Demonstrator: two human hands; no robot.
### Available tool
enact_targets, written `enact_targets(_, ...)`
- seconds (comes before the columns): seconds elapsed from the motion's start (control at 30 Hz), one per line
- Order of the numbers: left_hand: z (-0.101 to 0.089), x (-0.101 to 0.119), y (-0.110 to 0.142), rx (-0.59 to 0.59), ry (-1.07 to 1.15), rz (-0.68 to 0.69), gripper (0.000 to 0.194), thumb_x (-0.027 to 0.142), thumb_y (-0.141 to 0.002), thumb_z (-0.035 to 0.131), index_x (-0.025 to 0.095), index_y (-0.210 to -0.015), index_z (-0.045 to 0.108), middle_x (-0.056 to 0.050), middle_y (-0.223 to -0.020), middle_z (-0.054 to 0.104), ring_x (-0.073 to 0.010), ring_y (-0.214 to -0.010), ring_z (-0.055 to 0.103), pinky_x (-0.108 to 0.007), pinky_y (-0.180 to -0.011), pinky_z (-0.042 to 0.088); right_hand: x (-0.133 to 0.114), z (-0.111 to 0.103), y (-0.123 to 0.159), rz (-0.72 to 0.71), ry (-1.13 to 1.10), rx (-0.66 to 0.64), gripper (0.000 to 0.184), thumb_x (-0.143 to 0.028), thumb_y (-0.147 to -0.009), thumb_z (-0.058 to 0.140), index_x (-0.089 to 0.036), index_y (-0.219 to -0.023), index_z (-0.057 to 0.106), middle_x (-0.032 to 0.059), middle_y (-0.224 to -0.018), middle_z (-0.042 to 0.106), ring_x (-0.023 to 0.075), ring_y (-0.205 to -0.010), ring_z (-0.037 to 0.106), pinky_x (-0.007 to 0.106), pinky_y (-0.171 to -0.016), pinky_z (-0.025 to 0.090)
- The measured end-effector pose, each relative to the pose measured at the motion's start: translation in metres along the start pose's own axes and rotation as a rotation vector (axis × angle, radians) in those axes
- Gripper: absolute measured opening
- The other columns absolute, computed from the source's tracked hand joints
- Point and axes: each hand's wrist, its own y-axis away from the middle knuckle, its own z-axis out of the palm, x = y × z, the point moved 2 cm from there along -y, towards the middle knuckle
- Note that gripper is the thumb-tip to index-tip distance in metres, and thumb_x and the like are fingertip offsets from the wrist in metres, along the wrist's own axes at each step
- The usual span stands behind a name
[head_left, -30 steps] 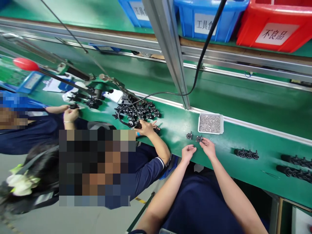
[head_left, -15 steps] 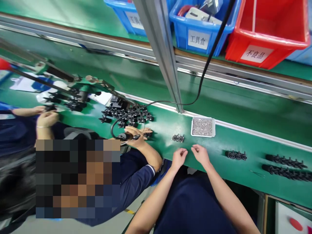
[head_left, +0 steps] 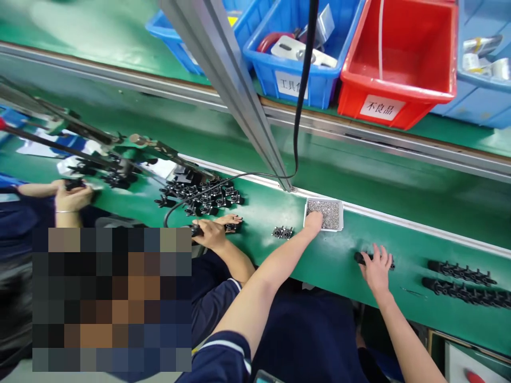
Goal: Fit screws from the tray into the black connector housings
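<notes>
My left hand (head_left: 314,220) reaches into a small white tray (head_left: 340,227) full of tiny silvery metal pieces (head_left: 330,213). Its fingertips are down among the pieces, so I cannot see what they pinch, if anything. On the green bench to the right, my right hand (head_left: 377,266) lies over a short row of black moulded parts (head_left: 361,258). The fingers are spread across this row and partly cover it; I see no closed grip. Two small black parts with metal pins (head_left: 282,232) lie left of the tray.
Two longer rows of black parts (head_left: 463,271) and thin tweezers (head_left: 414,293) lie at right. A co-worker's hand (head_left: 213,234) is close on my left, beside many black parts (head_left: 199,197). A metal post (head_left: 255,117), hanging cable (head_left: 297,133) and red bin (head_left: 399,93) stand beyond.
My hands were close together in front of the tray. Now the left has moved forward into the tray and the right has moved right onto the black parts. The camera view shifted.
</notes>
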Motion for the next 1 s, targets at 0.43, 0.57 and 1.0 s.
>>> enact_targets(0.43,-0.013,-0.014,0.023,-0.068,0.62,-0.052,0.003,0.012,-0.082,0.069,0.011,-0.081,0.072,-0.005,-0.076,0.069,-0.0114,-0.07,0.06,-0.025,-0.074,0.051,-0.124,-0.01,-0.064,0.047,-0.699,0.089,0.032,-0.042,-0.094,0.055,-0.021,-0.116,0.069,0.0153,-0.132,0.058,0.0302,-0.12,0.056,0.05,-0.101,0.05)
enact_targets(0.57,-0.016,-0.011,0.054,-0.344,1.23,-0.251,0.022,0.022,-0.074,0.083,0.009,-0.087,0.07,-0.003,-0.074,0.064,-0.0065,-0.063,0.056,-0.019,-0.062,0.046,-0.123,-0.014,-0.09,0.158,-1.047,0.051,0.036,-0.046,-0.094,0.057,-0.021,-0.116,0.069,0.0121,-0.117,0.067,0.0218,-0.091,0.067,0.037,-0.076,0.059)
enact_targets(1.0,-0.003,-0.053,0.143,-0.236,0.961,-0.158,0.036,0.039,-0.074,0.082,0.01,-0.095,0.078,-0.009,-0.079,0.072,-0.0118,-0.065,0.061,-0.025,-0.064,0.048,-0.107,0.004,-0.029,0.335,-1.281,-0.12,0.022,-0.04,-0.085,0.068,-0.019,-0.084,0.071,0.0062,-0.081,0.073,0.0192,-0.072,0.068,0.031,-0.068,0.055)
